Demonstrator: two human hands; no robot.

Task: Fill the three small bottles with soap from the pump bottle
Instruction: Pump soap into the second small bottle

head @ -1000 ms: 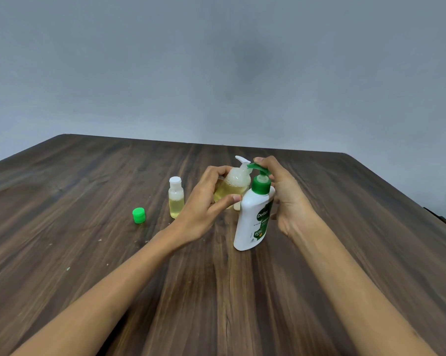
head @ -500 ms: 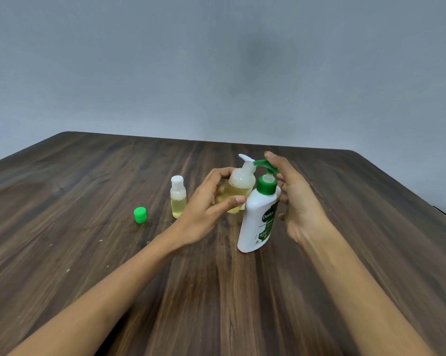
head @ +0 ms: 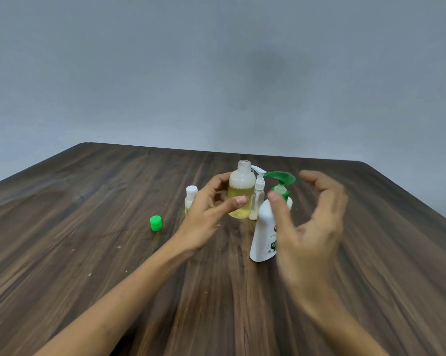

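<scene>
- The left hand [head: 211,214] grips the round open bottle [head: 240,194]: the thumb lies across its front, the fingers curl round its far-left side.
- That open bottle has no cap and stands upright near the middle of the table [head: 88,253], closer to the far edge than to the near one. Yellow soap fills roughly its lower half, with foam clinging to the glassy wall above.
- The right hand [head: 311,227] hovers in the air, blurred, with fingers loosely curved and spread wide, and it holds nothing. It hangs just right of the pump bottle [head: 264,232] and partly in front of it; whether the thumb tip touches the green collar cannot be told.
- The pump bottle, white with a green pump head [head: 281,177], stands upright just right of the open bottle and nearer the near edge. Its spout points left, toward the open bottle's mouth.
- A slim spray bottle [head: 258,199] with a white nozzle stands between the two, behind them, just beside the open bottle.
- A small capped bottle [head: 191,197] with a white cap stands left of the left hand, partly hidden by it; a little yellow liquid shows at its base.
- A green cap [head: 156,223] lies alone on the table farther left, apart from the bottles.
</scene>
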